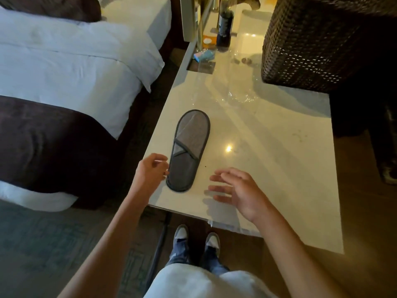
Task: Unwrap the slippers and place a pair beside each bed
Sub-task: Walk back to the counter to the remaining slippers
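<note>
A grey slipper (189, 150) is seen lying flat on the pale marble tabletop (268, 147), close to its left edge, with the toe end pointed away from the person. Whether a second slipper is stacked beneath it cannot be told. Just left of the slipper's heel end, the left hand (151, 171) is held with fingers loosely curled, its fingertips touching or nearly touching the slipper's rim; nothing is gripped. To the right of the slipper, apart from it, the right hand (238, 191) is held above the tabletop with fingers spread and empty. Beyond the slipper, crumpled clear plastic wrapping (240, 93) is lying on the tabletop, and further beyond it a dark bottle (224, 29) is standing. Left of the slipper, across a narrow gap, a white-sheeted bed (71, 67) is placed.
</note>
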{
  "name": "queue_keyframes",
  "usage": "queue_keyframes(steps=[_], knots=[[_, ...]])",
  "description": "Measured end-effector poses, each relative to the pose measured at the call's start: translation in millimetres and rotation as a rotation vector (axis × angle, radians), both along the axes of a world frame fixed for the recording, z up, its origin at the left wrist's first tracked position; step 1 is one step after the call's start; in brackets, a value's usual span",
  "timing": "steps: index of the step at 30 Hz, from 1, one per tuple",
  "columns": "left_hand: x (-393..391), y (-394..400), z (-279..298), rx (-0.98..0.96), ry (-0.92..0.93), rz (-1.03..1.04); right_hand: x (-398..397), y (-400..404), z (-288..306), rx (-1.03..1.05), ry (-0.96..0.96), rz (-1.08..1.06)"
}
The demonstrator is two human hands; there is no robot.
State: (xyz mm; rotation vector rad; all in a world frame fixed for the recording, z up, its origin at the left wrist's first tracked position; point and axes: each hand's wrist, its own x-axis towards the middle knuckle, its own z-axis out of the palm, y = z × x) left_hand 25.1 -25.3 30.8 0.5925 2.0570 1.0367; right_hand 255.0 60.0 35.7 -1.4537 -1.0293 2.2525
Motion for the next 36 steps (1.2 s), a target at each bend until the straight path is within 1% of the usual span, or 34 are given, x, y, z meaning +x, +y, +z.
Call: queue_keyframes(steps=[2, 4, 6, 9, 12, 14, 15, 18, 19, 24, 27, 32, 36], knots=[[-9.9, 27.8, -4.9, -0.055, 0.064, 0.013, -29.5, 22.5, 1.6, 0.073, -0.074, -0.08], [-13.0, 50.4, -7.4, -0.085, 0.117, 0.013, -55.2, 39.4, -0.5, 0.135, -0.167, -0.099], [-12.5, 67.0, -9.5, -0.145, 0.152, 0.015, -77.5, 51.0, -5.5, 0.191, -0.257, -0.079], [-13.1, 79.8, -13.9, -0.249, 0.172, 0.027, -102.5, 62.1, -26.0, 0.192, -0.354, -0.015], [-12.3, 84.1, -19.1, -0.297, 0.262, -0.023, -116.5, 66.9, -47.1, 0.33, -0.518, 0.059], [-10.3, 85.4, -19.7, -0.283, 0.267, -0.018, -121.3, 64.1, -45.6, 0.396, -0.58, 0.075], [-9.2, 85.9, -20.6, -0.259, 0.223, -0.005, -121.9, 61.1, -40.7, 0.388, -0.575, 0.065], [-4.7, 79.8, -20.8, -0.211, -0.025, 0.05, -119.4, 54.8, -39.0, 0.337, -0.518, 0.035], [-2.5, 74.6, -20.8, -0.2, -0.08, 0.055, -117.1, 51.5, -35.3, 0.307, -0.5, 0.037], [8.6, 25.4, -13.1, -0.059, -0.241, 0.173, -110.2, 33.6, -24.1, 0.308, -0.392, 0.141], [4.6, -9.9, -11.8, 0.006, -0.276, 0.285, -114.7, 13.3, -15.0, 0.332, -0.316, 0.23], [-12.5, -70.9, -11.2, 0.084, -0.321, 0.473, -138.6, -34.4, -1.1, 0.294, -0.22, 0.403], [-35.7, -119.2, -11.5, 0.131, -0.339, 0.574, -171.9, -75.6, 6.4, 0.267, -0.193, 0.534]])
